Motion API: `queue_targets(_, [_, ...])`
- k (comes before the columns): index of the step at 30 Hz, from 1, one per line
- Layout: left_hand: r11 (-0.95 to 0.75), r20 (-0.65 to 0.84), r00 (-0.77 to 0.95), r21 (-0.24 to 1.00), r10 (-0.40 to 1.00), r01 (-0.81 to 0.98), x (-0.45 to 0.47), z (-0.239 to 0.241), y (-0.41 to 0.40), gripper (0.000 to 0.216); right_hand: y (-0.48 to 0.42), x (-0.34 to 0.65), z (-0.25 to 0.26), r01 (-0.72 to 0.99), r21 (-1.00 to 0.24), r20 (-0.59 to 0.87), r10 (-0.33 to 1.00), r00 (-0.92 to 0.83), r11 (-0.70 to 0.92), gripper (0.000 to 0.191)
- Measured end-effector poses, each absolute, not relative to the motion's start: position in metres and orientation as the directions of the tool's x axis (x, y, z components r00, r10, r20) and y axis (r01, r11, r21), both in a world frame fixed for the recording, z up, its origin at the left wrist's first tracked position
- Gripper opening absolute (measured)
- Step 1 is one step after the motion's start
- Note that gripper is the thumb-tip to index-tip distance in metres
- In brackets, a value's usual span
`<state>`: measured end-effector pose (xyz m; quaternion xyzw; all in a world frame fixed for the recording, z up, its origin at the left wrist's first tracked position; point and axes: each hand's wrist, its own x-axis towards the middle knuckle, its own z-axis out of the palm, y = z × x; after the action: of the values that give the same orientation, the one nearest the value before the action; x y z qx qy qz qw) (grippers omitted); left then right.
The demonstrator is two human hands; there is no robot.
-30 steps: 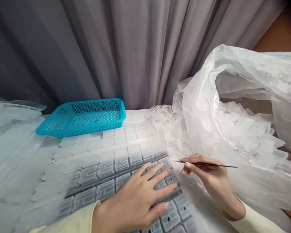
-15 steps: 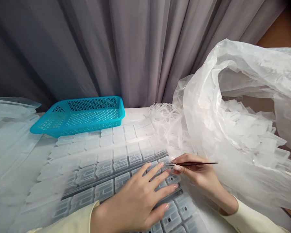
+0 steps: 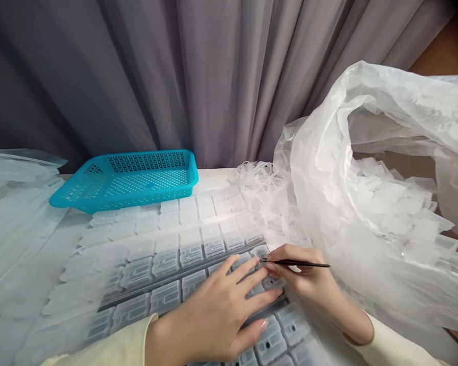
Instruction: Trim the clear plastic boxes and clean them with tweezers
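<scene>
Rows of small translucent plastic cases (image 3: 165,297) lie side by side on the table, some nearer ones showing a dark round spot. My left hand (image 3: 221,305) rests palm down over the nearer rows with its fingers spread. In my right hand (image 3: 305,274) a pair of dark tweezers (image 3: 309,263) is pinched, lying nearly level. Their tip reaches a case (image 3: 260,251) at the right end of a row, close to my left fingertips. Whether the tip holds anything is too small to tell.
A blue perforated basket (image 3: 148,193) stands at the back left. Thin clear strips (image 3: 261,188) are heaped behind the rows. At right a large open plastic bag (image 3: 320,168) holds many translucent pieces (image 3: 393,203). Plastic sheeting (image 3: 15,223) lies left; a grey curtain (image 3: 213,76) hangs behind.
My right hand has shifted slightly, and the tweezers now tilt a little more, their tip down at the case. My left hand has stayed spread in about the same place.
</scene>
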<state>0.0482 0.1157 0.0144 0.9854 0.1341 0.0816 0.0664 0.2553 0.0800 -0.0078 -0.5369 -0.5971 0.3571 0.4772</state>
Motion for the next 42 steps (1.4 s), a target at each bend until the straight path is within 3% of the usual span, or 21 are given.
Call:
queue_targets(7, [-0.956, 0.109, 0.956, 0.141, 0.271, 0.255, 0.049, 0.014, 0.116, 0.045, 0.082, 0.256, -0.014, 0.278, -0.938, 0.23, 0.972, 0.052, 0.207, 0.01])
queue_targets(17, [-0.969, 0.146, 0.959, 0.093, 0.242, 0.23, 0.047, 0.018, 0.114, 0.045, 0.076, 0.261, -0.013, 0.314, -0.858, 0.433, 0.901, 0.016, 0.407, 0.007])
queue_targets(25, [-0.941, 0.09, 0.958, 0.234, 0.273, 0.246, 0.048, 0.024, 0.114, 0.047, 0.072, 0.261, -0.017, 0.352, -0.782, 0.534, 0.844, -0.047, 0.514, 0.022])
queue_targets(35, [-0.894, 0.048, 0.949, 0.354, 0.311, 0.275, 0.046, 0.028, 0.115, 0.051, 0.074, 0.266, -0.016, 0.341, -0.796, 0.561, 0.821, 0.106, 0.5, 0.025])
queue_targets(38, [-0.903, 0.065, 0.951, 0.34, 0.303, 0.264, 0.046, 0.025, 0.115, 0.052, 0.078, 0.27, -0.015, 0.335, -0.827, 0.529, 0.827, 0.191, 0.452, 0.019])
queue_targets(42, [-0.933, 0.096, 0.958, 0.274, 0.27, 0.235, 0.046, 0.021, 0.114, 0.051, 0.079, 0.27, -0.013, 0.336, -0.85, 0.462, 0.88, 0.111, 0.404, 0.013])
